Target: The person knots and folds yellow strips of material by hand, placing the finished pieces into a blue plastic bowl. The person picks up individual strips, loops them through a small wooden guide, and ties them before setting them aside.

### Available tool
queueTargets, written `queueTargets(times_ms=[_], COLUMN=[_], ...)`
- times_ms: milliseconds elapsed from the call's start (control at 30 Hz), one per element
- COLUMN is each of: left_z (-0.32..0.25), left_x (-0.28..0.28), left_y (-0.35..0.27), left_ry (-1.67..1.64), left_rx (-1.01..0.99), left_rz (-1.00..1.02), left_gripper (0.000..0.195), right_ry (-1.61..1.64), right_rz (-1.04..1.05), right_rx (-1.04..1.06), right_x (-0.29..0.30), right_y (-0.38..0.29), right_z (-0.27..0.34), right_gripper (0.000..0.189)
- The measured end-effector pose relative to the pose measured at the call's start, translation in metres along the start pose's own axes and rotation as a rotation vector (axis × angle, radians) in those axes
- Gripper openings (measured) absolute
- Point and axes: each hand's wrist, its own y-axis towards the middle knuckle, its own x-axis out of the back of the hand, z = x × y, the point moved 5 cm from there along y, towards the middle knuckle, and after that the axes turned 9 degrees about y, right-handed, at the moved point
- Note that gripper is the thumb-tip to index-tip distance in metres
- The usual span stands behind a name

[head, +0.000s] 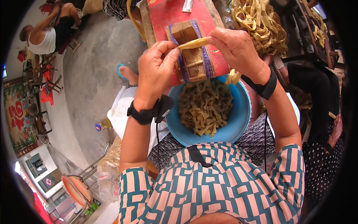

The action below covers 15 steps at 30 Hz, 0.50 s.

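Observation:
A yellowish flat strip [193, 44], perhaps a plant or food strip, is stretched between my two hands. My left hand [159, 65] pinches its left end between thumb and fingers; my right hand [237, 47] pinches the other end. Below the strip lies a wooden block frame [173, 32] bound with purple printed bands [207, 62], on a red board [159, 14]. A thin stick crosses the frame's recess. Under the board's near end, a blue basin [240, 112] holds many short knotted yellow-brown pieces [207, 109]. Another piece of strip [232, 77] hangs by my right wrist.
A heap of long yellow strips [257, 22] lies beyond my right hand. Co-workers sit at the right and across the board; another person [42, 39] sits at the far left. A lidded jar [103, 125] and a plastic bag [109, 173] stand at the left.

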Motion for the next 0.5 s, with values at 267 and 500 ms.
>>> queueTargets(times_ms=[267, 500], left_z=[-0.003, -0.064], left_x=[0.01, 0.0], left_y=[-0.047, -0.095], left_ry=[0.152, 0.335], left_rx=[-0.069, -0.325], left_rz=[-0.078, -0.023], left_gripper=[0.017, 0.036], right_ry=[0.05, 0.372], right_rz=[0.067, 0.288], right_rx=[-0.267, -0.193], right_x=[0.006, -0.009], right_y=[-0.05, -0.067], right_z=[-0.012, 0.056], right_gripper=[0.02, 0.014])
